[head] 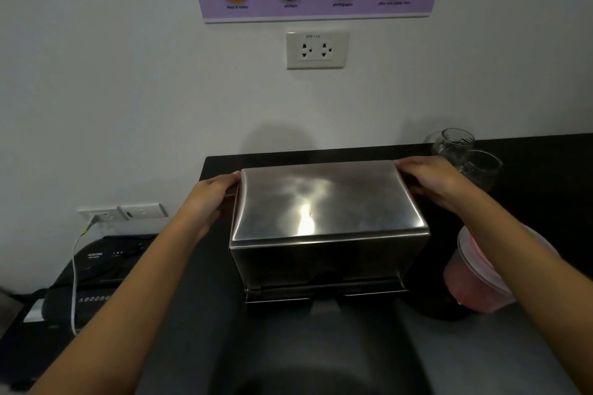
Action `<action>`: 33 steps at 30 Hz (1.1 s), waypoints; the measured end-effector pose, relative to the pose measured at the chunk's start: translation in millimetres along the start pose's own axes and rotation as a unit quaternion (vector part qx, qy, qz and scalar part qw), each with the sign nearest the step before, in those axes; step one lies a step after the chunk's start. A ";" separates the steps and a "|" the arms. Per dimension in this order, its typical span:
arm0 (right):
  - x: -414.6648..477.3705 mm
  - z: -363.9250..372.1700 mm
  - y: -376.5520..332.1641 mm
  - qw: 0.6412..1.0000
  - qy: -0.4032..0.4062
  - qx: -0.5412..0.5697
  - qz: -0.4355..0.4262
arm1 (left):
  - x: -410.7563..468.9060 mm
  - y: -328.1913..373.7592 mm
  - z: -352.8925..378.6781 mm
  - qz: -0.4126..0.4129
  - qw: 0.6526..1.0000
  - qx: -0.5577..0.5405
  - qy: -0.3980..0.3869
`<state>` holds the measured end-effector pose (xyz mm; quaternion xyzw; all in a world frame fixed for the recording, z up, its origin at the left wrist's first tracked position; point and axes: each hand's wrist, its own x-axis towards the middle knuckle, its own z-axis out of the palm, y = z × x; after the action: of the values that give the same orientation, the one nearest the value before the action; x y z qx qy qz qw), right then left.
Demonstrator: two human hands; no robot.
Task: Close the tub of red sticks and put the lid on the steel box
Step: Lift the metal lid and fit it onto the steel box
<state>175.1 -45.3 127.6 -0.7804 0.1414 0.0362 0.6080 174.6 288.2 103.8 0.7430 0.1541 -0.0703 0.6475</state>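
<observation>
A steel box (324,266) stands on the black counter (529,346) in the middle of the view. Its shiny steel lid (327,202) lies flat on top of it. My left hand (215,196) grips the lid's left edge and my right hand (436,181) grips its right edge. To the right of the box, partly behind my right forearm, sits a clear plastic tub (475,279) full of red sticks, with a clear lid on top.
Two empty glass jars (462,151) stand at the back right of the counter. Left of and below the counter is a black paper shredder (93,279) with a white cable (75,266) plugged into a wall socket. A socket and a purple poster hang on the wall.
</observation>
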 end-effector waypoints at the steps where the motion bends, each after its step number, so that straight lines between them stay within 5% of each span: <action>1: 1.8 -1.0 -0.1 1.000 -0.002 -0.003 -0.002 | 1.6 -0.2 0.3 0.004 1.000 0.005 -0.001; 16: -0.9 4.2 5.0 0.998 0.032 0.047 0.002 | -7.8 -0.4 10.8 0.057 0.997 0.041 0.034; 25: -46.2 -0.1 21.4 0.997 -0.003 0.078 -0.018 | -74.8 -40.6 -20.7 0.052 0.994 -0.027 -0.096; 33: -57.6 7.6 27.3 0.998 0.023 0.039 -0.038 | -81.1 -36.3 -19.1 0.070 0.993 -0.022 -0.097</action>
<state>113.6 -33.8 113.1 -0.7617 0.1267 -0.0104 0.6353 84.7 300.0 97.2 0.7269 0.0396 -0.0935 0.6792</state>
